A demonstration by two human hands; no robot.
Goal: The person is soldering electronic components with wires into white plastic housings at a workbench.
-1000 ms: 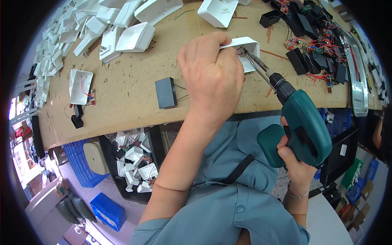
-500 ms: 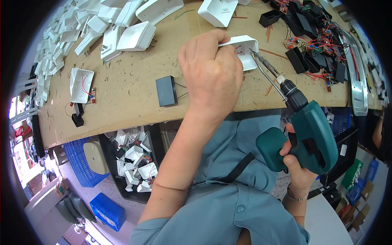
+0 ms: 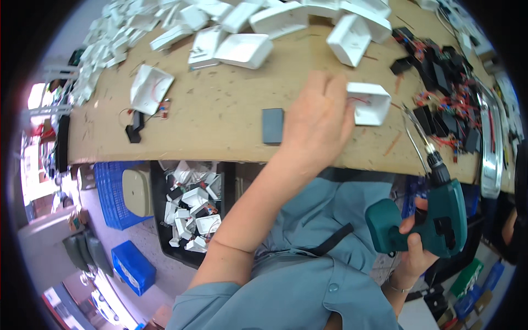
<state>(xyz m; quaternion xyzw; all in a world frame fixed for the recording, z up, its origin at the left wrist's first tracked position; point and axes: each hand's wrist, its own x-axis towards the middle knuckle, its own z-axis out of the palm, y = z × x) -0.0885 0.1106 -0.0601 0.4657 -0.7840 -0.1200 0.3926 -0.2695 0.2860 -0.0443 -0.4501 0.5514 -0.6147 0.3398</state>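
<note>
My left hand (image 3: 319, 121) is closed at the left side of a white plastic housing (image 3: 375, 113), its fingertips hidden behind the knuckles. The housing lies with its hollow up, and a thin red wire shows inside. A green soldering gun (image 3: 446, 214) is gripped in my right hand (image 3: 416, 253), fingers wrapped at its handle. Its long metal tip points up and left, with a thin curved tube beside it, apart from the housing on the right. Just left of my left hand sits a dark grey box (image 3: 272, 126).
White housings (image 3: 245, 50) are heaped along the far side. Black cases with red-wired boards (image 3: 440, 104) pile up at the right, beside a metal tray (image 3: 490, 159). One wired housing (image 3: 149, 91) lies at the left. Below the table edge is a black bin (image 3: 159, 220) of white parts.
The soldering gun has drawn back from the housing, its tip now right of it instead of inside. My left hand stays at the housing. The whole view has shifted.
</note>
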